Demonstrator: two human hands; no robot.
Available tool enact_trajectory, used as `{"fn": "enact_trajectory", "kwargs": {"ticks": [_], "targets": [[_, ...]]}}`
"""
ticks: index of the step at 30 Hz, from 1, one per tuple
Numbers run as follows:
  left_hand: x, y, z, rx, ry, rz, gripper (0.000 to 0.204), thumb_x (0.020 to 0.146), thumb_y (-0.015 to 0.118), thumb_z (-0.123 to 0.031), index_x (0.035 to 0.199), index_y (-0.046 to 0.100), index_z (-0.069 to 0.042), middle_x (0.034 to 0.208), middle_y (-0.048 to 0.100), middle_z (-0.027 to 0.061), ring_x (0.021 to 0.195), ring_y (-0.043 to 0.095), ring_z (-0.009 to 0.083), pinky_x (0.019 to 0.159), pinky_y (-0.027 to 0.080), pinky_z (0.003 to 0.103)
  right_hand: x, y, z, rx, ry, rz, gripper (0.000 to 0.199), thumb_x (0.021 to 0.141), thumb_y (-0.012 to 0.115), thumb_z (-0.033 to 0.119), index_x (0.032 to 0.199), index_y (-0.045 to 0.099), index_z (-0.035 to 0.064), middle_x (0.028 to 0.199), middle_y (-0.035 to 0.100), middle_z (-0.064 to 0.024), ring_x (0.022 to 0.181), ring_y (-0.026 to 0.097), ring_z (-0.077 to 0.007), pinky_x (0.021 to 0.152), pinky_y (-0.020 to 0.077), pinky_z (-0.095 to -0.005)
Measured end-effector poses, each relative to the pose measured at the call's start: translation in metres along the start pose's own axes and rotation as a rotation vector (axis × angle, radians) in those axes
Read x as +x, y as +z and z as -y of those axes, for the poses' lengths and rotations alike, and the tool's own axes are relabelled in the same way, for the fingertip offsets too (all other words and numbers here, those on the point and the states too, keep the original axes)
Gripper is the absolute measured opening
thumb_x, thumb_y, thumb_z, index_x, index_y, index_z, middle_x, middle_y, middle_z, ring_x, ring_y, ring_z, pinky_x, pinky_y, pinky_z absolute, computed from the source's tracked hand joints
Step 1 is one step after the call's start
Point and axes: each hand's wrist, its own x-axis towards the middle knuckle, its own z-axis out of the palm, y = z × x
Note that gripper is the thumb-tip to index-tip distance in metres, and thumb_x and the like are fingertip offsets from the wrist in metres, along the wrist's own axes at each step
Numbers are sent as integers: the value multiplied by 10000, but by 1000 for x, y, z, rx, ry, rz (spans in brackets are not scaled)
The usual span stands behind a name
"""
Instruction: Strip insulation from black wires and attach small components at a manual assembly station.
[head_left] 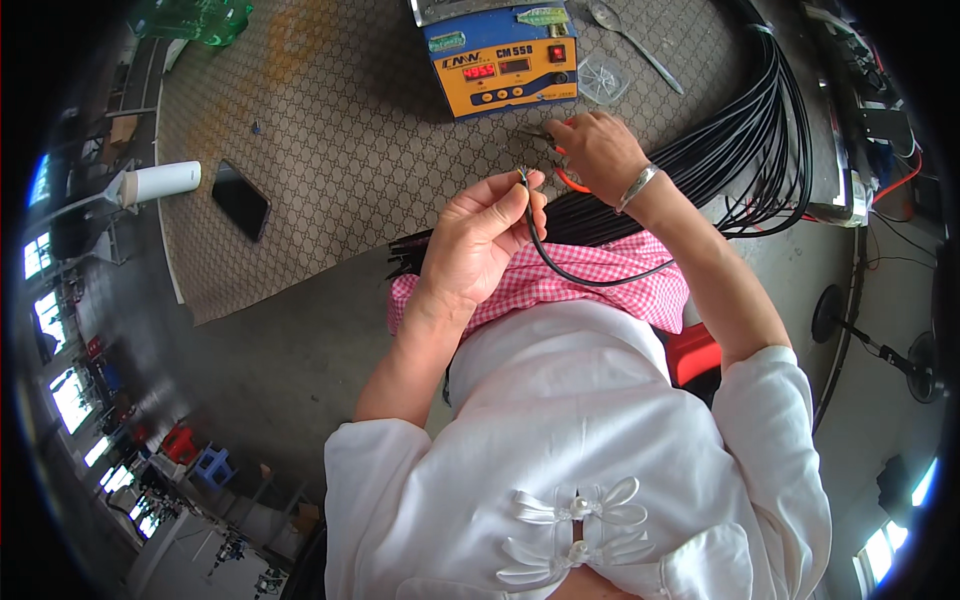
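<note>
My left hand point(480, 230) pinches a black cable point(560, 273) near its end, where short thin wires stick out above the fingertips. From there the cable curves down and to the right across my lap. My right hand point(605, 158) is closed round orange-handled pliers point(573, 182), just above and right of the cable end. Their metal jaws point left and lie apart from the wires; whether they are cutters I cannot tell. Under and beyond my right forearm lies a thick bundle of black cables point(715, 145). A pink checked cloth point(620, 262) covers my lap.
A blue and yellow box-shaped device point(505, 65) with a red display stands at the table's back. Near it lie a clear small dish point(603, 80) and a spoon point(640, 48). Leftward are a phone point(240, 202), a white cylinder point(162, 183) and a green bottle point(205, 20).
</note>
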Motion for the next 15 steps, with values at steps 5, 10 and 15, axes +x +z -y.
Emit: {"fn": "enact_trajectory", "kwargs": {"ticks": [5, 10, 15], "targets": [[4, 5, 3, -5, 13, -17, 183, 858, 538, -117, 1012, 566, -21, 848, 579, 77, 768, 564, 164, 734, 474, 290, -24, -23, 2, 391, -97, -253, 171, 741, 622, 160, 787, 551, 11, 678, 580, -123, 653, 584, -279, 602, 466, -353], [15, 29, 20, 24, 17, 33, 159, 845, 554, -101, 991, 567, -40, 873, 590, 77, 809, 572, 168, 761, 470, 291, -89, -62, 11, 835, -112, 402, 212, 743, 632, 185, 729, 543, -6, 603, 547, -138, 570, 546, -265, 536, 435, -315], [22, 48, 53, 384, -64, 16, 274, 836, 566, -84, 1100, 526, -26, 1013, 584, 94, 912, 562, 181, 831, 444, 302, -166, -9, -61, 515, 149, 433, 182, 739, 626, 216, 751, 620, 35, 662, 588, -129, 650, 580, -257, 621, 444, -357]]}}
